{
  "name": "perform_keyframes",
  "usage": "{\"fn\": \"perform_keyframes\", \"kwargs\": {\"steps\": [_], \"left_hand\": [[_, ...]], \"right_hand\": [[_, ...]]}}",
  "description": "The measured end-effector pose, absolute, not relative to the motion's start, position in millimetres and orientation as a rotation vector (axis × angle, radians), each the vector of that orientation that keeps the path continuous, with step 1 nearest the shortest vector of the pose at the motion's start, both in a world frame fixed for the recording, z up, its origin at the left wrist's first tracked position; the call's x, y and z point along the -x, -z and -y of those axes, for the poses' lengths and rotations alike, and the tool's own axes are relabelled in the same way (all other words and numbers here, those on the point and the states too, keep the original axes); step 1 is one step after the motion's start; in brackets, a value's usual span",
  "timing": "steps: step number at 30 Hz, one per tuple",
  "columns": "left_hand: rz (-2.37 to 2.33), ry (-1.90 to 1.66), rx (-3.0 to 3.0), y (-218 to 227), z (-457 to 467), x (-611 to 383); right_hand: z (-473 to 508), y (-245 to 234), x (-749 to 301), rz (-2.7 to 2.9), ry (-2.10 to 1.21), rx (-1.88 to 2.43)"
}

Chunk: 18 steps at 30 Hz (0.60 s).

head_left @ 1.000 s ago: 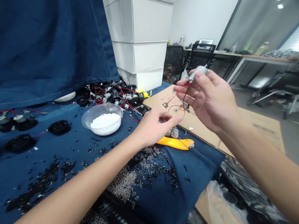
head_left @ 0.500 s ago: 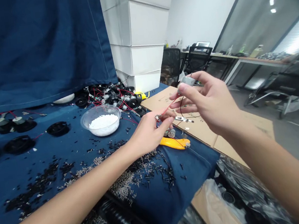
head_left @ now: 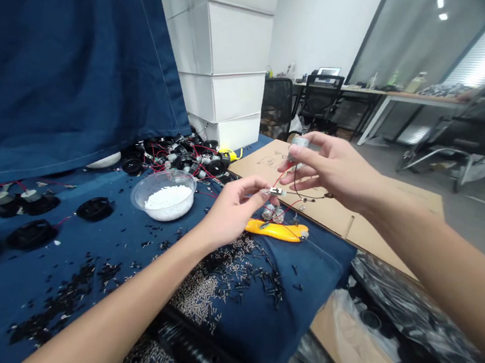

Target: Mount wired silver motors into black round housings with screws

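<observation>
Holding silver cylinder (head_left: 300,141) lower now: right fingers (head_left: 311,158)

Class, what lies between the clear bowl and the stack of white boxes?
The head view shows a pile of red-wired black parts between the bowl and the boxes.

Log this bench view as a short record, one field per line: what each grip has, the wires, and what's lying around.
Left grip: small white part at the fingertips
Right grip: silver cylinder, between thumb and fingers
Wires: red wire and black wire, below the cylinder
Nearby: orange piece on blue cloth
Bowl: clear bowl holding white bits
Loose: many small screws
Behind: stacked white boxes
</observation>
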<state>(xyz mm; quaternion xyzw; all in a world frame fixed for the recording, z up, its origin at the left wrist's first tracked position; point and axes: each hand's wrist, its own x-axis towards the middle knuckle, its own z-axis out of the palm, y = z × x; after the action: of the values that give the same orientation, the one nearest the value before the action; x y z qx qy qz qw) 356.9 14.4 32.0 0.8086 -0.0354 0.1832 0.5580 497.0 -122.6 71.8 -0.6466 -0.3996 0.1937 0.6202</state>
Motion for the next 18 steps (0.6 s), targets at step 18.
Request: {"fn": "perform_keyframes", "kwargs": {"steps": [18], "left_hand": [[0.072,-0.443,-2.709,-32.5,-35.5,-337.6]], "right_hand": [[123.7,-150.5,-491.3,0.847,0.213,0.974]]}}
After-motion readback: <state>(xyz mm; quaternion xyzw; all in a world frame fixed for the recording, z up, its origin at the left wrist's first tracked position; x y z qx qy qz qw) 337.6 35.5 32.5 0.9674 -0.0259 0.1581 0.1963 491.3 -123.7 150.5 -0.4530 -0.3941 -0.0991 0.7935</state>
